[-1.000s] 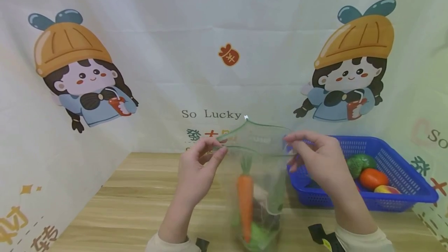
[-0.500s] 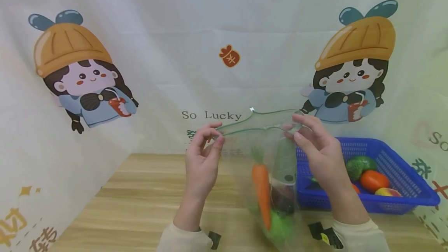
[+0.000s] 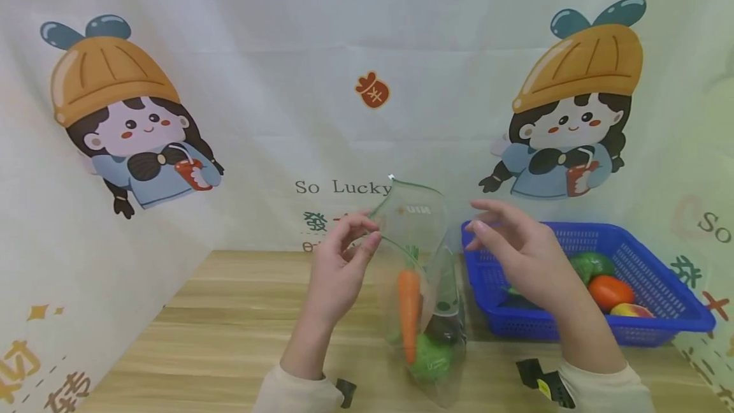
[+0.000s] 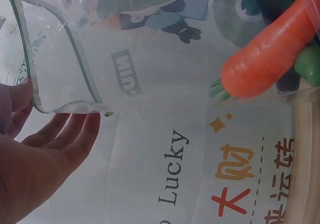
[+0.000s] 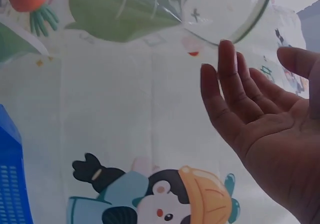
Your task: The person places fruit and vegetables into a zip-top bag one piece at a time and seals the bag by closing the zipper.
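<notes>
Pinching the top edge of a clear zip bag, the left hand holds it up above the bench; its fingers are clamped on the plastic. The right hand is just beside the bag, fingers straight and apart, holding nothing. Inside the bag are a carrot and green pieces. A blue basket stands on the right.

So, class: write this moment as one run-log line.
left hand: pinches bag rim | right hand: open, off bag | clear bag: carrot inside | blue basket: beside
</notes>
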Demonstrator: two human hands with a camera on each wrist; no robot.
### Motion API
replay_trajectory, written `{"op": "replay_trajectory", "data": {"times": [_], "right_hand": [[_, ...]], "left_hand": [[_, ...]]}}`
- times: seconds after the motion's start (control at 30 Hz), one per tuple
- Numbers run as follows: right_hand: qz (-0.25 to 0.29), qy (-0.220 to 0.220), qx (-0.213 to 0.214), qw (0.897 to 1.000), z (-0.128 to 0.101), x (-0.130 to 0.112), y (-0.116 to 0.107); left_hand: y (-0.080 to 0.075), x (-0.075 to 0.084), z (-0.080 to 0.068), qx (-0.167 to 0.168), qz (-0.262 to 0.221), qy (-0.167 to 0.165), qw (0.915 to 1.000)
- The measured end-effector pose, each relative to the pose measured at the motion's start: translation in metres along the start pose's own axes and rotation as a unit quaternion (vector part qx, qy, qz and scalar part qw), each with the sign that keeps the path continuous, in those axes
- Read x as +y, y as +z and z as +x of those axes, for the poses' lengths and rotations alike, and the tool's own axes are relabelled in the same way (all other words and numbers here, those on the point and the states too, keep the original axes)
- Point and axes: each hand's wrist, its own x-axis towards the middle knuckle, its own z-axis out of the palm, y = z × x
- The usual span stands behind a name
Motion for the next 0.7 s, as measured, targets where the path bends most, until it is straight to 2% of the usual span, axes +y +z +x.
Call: {"op": "replay_trajectory", "data": {"times": [0.2, 0.37, 0.7], "right_hand": [[-0.05, -0.018, -0.017, 0.998, -0.004, -0.004, -0.009], [-0.061, -0.027, -0.014, 0.998, -0.004, -0.002, -0.01], [-0.071, -0.012, -0.006, 0.997, -0.004, 0.0, -0.012]], "left_hand": [[0.001, 0.001, 0.0, -0.007, -0.006, 0.0, 1.0], [0.0, -0.001, 0.0, -0.013, -0.01, 0.0, 0.9999], [-0.003, -0.002, -0.001, -0.026, 0.003, 0.021, 0.9994]]}}
